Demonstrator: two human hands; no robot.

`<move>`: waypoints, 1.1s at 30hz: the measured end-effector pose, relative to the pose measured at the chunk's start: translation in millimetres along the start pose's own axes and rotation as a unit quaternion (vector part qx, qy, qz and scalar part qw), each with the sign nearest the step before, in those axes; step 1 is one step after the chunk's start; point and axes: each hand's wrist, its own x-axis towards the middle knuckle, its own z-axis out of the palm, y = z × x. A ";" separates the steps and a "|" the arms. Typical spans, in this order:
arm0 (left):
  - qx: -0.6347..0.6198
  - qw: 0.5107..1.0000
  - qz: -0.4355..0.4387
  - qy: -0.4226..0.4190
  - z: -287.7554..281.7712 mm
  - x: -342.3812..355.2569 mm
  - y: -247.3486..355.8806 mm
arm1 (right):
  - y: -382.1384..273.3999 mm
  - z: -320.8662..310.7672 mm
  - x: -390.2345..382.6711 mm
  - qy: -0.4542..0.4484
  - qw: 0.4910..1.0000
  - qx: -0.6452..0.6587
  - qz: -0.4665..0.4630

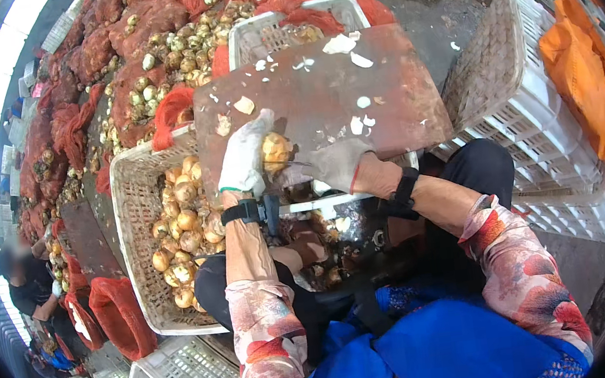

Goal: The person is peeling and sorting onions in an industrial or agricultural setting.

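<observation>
My left hand [244, 157], in a white glove, is closed around a yellow-brown onion [276, 149] over the near edge of a worn reddish-brown board [402, 77]. My right hand [338, 162] wears a greyer glove and grips a small knife [300, 163]. Its thin blade points left at the lower side of the onion; whether it cuts in cannot be told. The knife's handle is hidden in the fist. White onion pieces [338, 44] and bits of skin [244, 105] lie scattered on the board.
To my left stands a white crate [132, 246] of onions. Another crate [239, 38] sits behind the board. Red mesh sacks [89, 53] and loose onions cover the far left floor. Stacked white crates [501, 69] with an orange cloth [579, 75] rise at right. A person [32, 283] works far left.
</observation>
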 end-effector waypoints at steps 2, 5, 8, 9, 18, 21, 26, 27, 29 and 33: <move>-0.020 1.000 -0.006 0.005 -2.7 -3.9 0.5 | 1.1 2.8 3.6 -0.017 0.999 0.040 0.009; -0.069 0.997 -0.025 0.034 6.8 -14.3 5.7 | -3.0 -8.2 9.3 -0.078 0.994 0.068 0.043; -0.083 0.994 -0.017 0.070 8.5 -12.5 4.8 | 10.4 0.9 22.5 -0.060 0.992 0.097 -0.059; -0.082 0.995 -0.013 0.064 13.3 -11.6 4.5 | 21.8 5.1 22.1 -0.054 0.992 0.094 -0.056; -0.034 0.997 -0.005 0.071 11.6 -22.6 4.9 | 4.4 -25.5 11.9 -0.128 0.991 0.013 0.036; -0.018 0.995 0.019 0.092 13.7 -28.2 4.0 | -2.0 -20.5 0.0 -0.129 0.991 -0.003 0.038; -0.034 0.998 0.032 0.033 19.7 -17.8 -5.6 | 19.4 17.6 -3.0 -0.006 0.997 0.032 -0.070; -0.039 0.996 0.075 0.033 17.1 -11.0 -10.8 | 19.6 17.1 5.3 -0.047 0.998 0.046 -0.020; -0.050 0.997 0.041 0.041 2.4 -12.5 -1.4 | -6.4 -21.3 13.8 -0.111 0.993 0.023 0.043; 0.065 0.997 0.052 0.001 2.8 -6.2 7.1 | -2.8 -30.1 14.7 -0.102 0.992 -0.070 -0.023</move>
